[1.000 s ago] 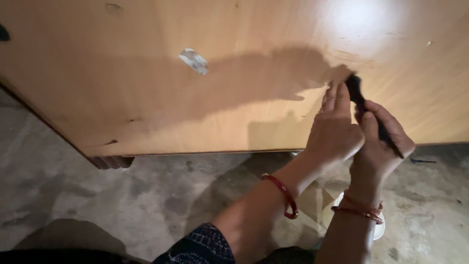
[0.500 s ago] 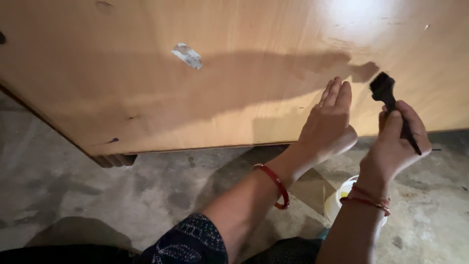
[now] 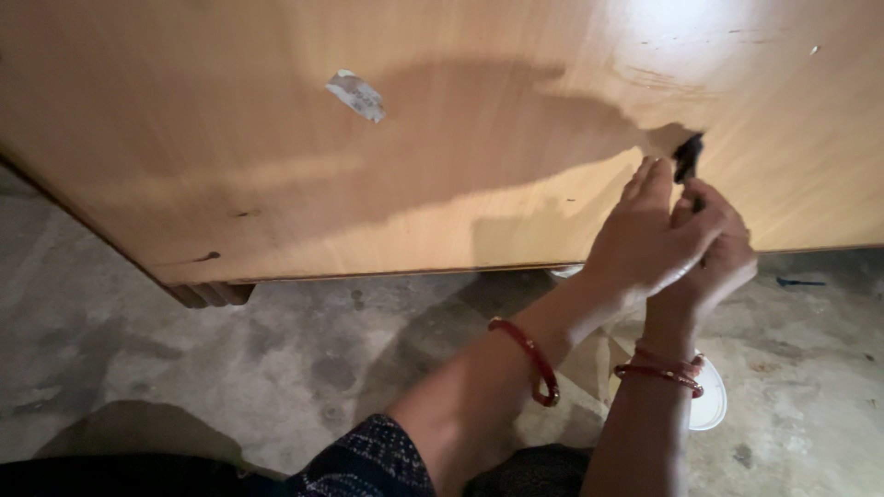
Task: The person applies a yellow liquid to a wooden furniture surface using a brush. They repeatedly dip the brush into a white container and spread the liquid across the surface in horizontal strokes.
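A black brush (image 3: pixel 688 158) is held up against the wooden panel (image 3: pixel 276 138), its bristles touching the wood near the panel's lower right. The brush is gripped in the right hand (image 3: pixel 714 262), fingers closed round the handle, though most of the handle is hidden. The left hand (image 3: pixel 649 235) is laid flat against the panel just beside the brush, fingers stretched out and together, nothing held in it; it partly covers the right hand. Red bangles are seen on both wrists, one on the left (image 3: pixel 534 359), a pair on the right (image 3: pixel 658 366). A white bowl (image 3: pixel 709 405) is set on the concrete floor (image 3: pixel 184 368) below the right forearm, mostly hidden by it. A pale torn patch (image 3: pixel 357 94) is seen on the panel, well apart from the hands. A large shadow of the arms is cast across the wood.
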